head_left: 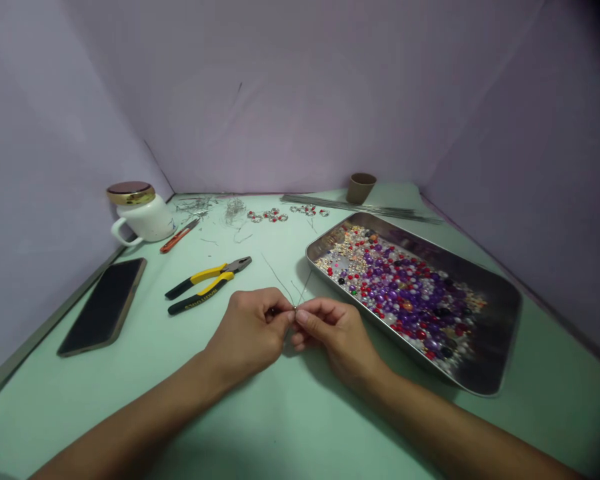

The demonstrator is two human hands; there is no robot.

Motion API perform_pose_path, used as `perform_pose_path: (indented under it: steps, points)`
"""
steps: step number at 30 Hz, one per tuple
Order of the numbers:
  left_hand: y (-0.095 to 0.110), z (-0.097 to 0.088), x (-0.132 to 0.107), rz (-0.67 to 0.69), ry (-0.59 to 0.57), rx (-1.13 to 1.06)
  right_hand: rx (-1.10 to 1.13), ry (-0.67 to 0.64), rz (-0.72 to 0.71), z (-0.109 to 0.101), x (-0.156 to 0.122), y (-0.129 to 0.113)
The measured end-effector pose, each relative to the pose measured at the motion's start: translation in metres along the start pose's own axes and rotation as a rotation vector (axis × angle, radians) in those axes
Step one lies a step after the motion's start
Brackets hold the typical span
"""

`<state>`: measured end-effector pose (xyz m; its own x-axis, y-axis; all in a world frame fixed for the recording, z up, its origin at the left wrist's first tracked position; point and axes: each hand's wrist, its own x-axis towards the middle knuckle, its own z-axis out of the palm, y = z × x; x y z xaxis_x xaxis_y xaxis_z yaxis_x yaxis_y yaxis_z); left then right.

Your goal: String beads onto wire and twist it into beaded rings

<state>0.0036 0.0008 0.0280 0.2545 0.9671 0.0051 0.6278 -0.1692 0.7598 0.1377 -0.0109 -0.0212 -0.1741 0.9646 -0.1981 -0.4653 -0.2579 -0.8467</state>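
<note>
Over the table (pixel 280 413), the left hand (pixel 250 330) and right hand (pixel 337 330) were pinched together on a wire (pixel 280 277), its ends pointing upward. Several finished bead rings (pixel 273 215) lay at the back. No bead was visible on the wire, and loose beads (pixel 405 287) filled the tray (pixel 497 320) beside the right hand.

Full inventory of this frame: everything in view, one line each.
thin metal wire: one, grey, pinched between both hands
rectangular steel tray: one, silver, right of hands
loose round beads: many, mostly purple, red and white, in tray
yellow-handled pliers: one, yellow and black, left of hands
black smartphone: one, black, near left edge
white lidded mug: one, gold lid, far left
orange utility knife: one, beside mug
beaded wire rings: several, red and silver, far centre
straight wire bundle: one, grey, behind tray
brown paper cup: one, far back
pale green table: one, under everything
left hand: on wire
right hand: on wire
</note>
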Motion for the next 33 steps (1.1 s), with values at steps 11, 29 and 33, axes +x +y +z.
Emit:
perform_pose_path:
  steps: [11,29,33]
  points:
    - [-0.005,0.001,0.001,0.110,0.021,0.064,-0.112,0.076,-0.020,0.003,-0.003,-0.002]
    - [0.005,0.006,-0.013,0.424,0.265,0.477,-0.569,-0.046,-0.298,0.004,-0.011,-0.003]
    - [0.010,0.008,-0.012,0.337,0.272,0.575,-0.593,-0.073,-0.332,0.003,-0.011,-0.002]
